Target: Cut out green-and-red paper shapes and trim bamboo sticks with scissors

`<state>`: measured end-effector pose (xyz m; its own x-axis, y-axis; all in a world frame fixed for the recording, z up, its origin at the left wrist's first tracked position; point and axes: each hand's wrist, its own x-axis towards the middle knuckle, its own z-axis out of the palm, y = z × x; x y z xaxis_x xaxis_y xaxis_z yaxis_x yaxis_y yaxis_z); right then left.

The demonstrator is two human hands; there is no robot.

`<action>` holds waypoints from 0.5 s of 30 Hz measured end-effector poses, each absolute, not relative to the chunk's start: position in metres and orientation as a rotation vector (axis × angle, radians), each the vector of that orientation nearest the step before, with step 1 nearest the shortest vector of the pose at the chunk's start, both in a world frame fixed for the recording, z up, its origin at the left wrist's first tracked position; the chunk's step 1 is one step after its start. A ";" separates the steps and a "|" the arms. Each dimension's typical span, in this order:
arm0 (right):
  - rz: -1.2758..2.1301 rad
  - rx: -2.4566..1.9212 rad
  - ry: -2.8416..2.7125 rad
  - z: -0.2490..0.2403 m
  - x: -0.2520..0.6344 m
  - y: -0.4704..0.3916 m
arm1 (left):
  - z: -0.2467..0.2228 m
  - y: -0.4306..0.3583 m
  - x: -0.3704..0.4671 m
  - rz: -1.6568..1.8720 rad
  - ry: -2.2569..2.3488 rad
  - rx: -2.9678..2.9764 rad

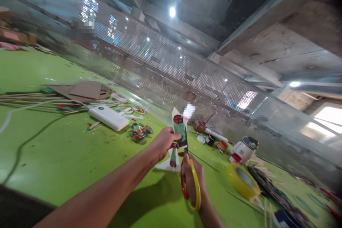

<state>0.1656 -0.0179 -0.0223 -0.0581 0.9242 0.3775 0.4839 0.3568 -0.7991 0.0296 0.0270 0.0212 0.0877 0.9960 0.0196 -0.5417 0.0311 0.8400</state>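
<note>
My left hand (166, 142) pinches a paper cutout (179, 130) painted green with a red and black round mark near its top. White paper borders the painted shape, and a lower part with a second red mark hangs beneath my fingers. My right hand (194, 174) is closed round scissors (198, 188) with one yellow and one red handle loop. Their blades point up along the right edge of the paper, against it or very near. Part of the blades is hidden behind the paper and fingers.
On the green table (80, 156) lie a white power bank (108, 117) with a cable, red and green scraps (140, 132), thin sticks and cardboard (85, 90) to the left. Yellow tape (244, 181), small paint jars (221, 146) and a white container (244, 148) stand right. A perforated metal screen (160, 74) rises behind.
</note>
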 end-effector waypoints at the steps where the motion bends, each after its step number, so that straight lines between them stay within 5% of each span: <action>1: 0.618 -1.275 -1.693 -0.022 0.166 -0.019 | 0.021 0.027 0.029 1.356 0.724 0.816; 15: 0.646 -1.347 -1.675 -0.017 0.164 -0.024 | 0.019 0.027 0.028 1.332 0.720 0.849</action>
